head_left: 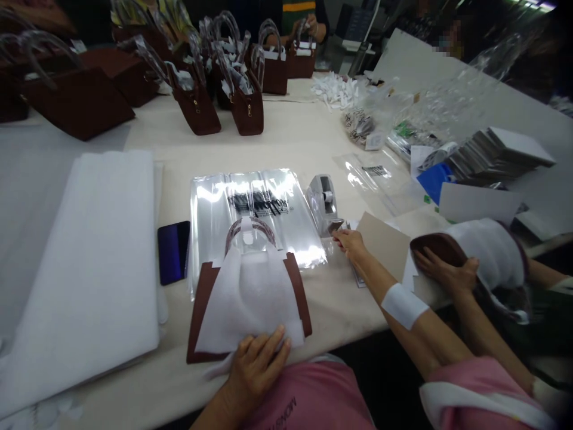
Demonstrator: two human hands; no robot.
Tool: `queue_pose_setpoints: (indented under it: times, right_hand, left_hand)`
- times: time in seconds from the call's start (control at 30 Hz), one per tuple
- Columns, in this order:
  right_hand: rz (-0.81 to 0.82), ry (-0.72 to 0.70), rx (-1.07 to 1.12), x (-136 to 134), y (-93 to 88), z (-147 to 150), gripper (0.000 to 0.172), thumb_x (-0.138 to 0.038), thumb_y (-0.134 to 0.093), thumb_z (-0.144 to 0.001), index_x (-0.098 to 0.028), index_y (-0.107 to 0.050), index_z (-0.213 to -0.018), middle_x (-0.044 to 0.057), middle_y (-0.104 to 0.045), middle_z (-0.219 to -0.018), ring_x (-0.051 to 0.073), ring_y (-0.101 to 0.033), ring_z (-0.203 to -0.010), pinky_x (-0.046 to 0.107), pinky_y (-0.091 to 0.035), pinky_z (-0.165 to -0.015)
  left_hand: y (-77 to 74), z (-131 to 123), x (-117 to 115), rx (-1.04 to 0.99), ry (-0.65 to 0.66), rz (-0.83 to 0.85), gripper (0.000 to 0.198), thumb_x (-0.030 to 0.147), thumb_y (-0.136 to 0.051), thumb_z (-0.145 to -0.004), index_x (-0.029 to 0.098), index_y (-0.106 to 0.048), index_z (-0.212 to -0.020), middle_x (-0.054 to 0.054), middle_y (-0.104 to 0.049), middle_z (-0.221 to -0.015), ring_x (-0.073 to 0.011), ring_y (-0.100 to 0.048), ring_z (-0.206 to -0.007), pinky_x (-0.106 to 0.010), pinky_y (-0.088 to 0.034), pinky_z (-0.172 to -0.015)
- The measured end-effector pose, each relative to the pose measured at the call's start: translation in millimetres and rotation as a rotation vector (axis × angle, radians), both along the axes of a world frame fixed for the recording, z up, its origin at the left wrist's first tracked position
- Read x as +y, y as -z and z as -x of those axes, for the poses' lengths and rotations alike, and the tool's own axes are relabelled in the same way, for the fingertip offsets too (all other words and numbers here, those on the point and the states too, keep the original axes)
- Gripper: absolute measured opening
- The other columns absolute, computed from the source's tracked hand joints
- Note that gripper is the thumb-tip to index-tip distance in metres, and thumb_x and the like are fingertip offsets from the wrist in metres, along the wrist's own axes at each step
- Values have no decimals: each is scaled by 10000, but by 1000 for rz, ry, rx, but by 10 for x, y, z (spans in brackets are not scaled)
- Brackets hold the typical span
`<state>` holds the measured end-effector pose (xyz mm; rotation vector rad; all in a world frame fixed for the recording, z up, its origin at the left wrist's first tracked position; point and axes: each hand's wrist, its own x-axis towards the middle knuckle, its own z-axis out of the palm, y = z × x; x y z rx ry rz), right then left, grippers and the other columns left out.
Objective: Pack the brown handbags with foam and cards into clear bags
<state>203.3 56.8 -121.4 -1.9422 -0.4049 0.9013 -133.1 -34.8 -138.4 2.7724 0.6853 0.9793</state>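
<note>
A brown handbag (206,310) lies on the table in front of me, its handles (257,226) in clear wrap. White foam sheet (248,298) covers most of its front. My left hand (262,361) rests on the lower edge of the foam, fingers laid flat and pressing it against the bag. Off to the right, my right hand (351,242) is at the front end of a tape dispenser (323,200), thumb and finger pinched on the tape there. The tape itself hardly shows. Clear printed plastic bags (264,185) lie stacked beneath the handles.
Left are a foam stack (102,251) and a phone (173,252). At right, a co-worker's hand (452,275) holds another foam-covered bag (492,251), close to my right arm. Wrapped brown handbags (248,107) stand at the back. Grey cards (487,155) are piled at right.
</note>
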Motion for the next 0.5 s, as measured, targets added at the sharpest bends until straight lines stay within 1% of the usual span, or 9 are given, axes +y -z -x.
queue_pose_setpoints:
  times: [0.07,0.13,0.2,0.23,0.27,0.33,0.4,0.5]
  right_hand:
    - [-25,5,3,-113,-128,131,208,-324,-587,-792,-126,-547,-743,-31,-517,-592,14,-329,-381,138,-239,-313]
    - [-38,-44,37,-336,-324,339,228,-341,-658,-702,-135,-559,-706,-17,-546,-596,8,-299,-362,149,-191,-299]
    - [-27,-173,134,-627,-523,644,253,-354,-703,-633,-138,-581,-681,-11,-571,-603,4,-291,-344,159,-176,-300]
    - [-14,-278,226,-778,-602,823,251,-369,-689,-648,-143,-589,-693,-14,-577,-612,2,-289,-336,161,-174,-303]
    - [17,-347,307,-923,-660,1007,251,-383,-674,-665,-148,-589,-686,-19,-574,-603,3,-289,-330,161,-181,-304]
    - [51,-396,392,-1167,-699,1350,254,-406,-641,-700,-156,-595,-691,-28,-571,-602,8,-303,-330,161,-211,-312]
    - [62,-378,399,-1336,-655,1605,262,-421,-622,-718,-161,-603,-697,-36,-561,-597,15,-325,-340,164,-243,-324]
    - [69,-348,363,-1472,-524,1801,276,-437,-613,-723,-162,-613,-710,-34,-549,-601,28,-351,-366,167,-269,-334]
  left_hand:
    - [-5,16,-7,29,4,13,325,119,-351,-886,234,-638,-985,-56,-635,-1087,-174,-545,-849,-329,-354,-759]
    - [6,34,-14,40,16,26,318,126,-357,-886,233,-632,-1002,-59,-634,-1081,-176,-541,-854,-330,-357,-766]
    - [25,49,-15,40,26,36,311,122,-372,-879,227,-629,-1017,-62,-643,-1035,-177,-537,-856,-328,-357,-770]
    - [35,55,-14,33,29,39,305,118,-385,-874,223,-628,-1025,-61,-647,-1004,-179,-534,-858,-329,-357,-773]
    - [43,61,-12,24,31,40,303,112,-396,-869,221,-625,-1034,-60,-647,-977,-180,-532,-859,-330,-356,-777]
    - [51,70,-9,11,34,41,300,106,-410,-864,216,-619,-1050,-61,-643,-940,-182,-528,-861,-335,-356,-782]
    - [50,76,-5,3,38,37,288,108,-426,-860,212,-617,-1048,-63,-638,-929,-182,-525,-864,-336,-357,-782]
    - [48,81,-1,-5,45,15,251,117,-474,-843,216,-620,-1022,-60,-638,-982,-177,-523,-868,-328,-359,-764]
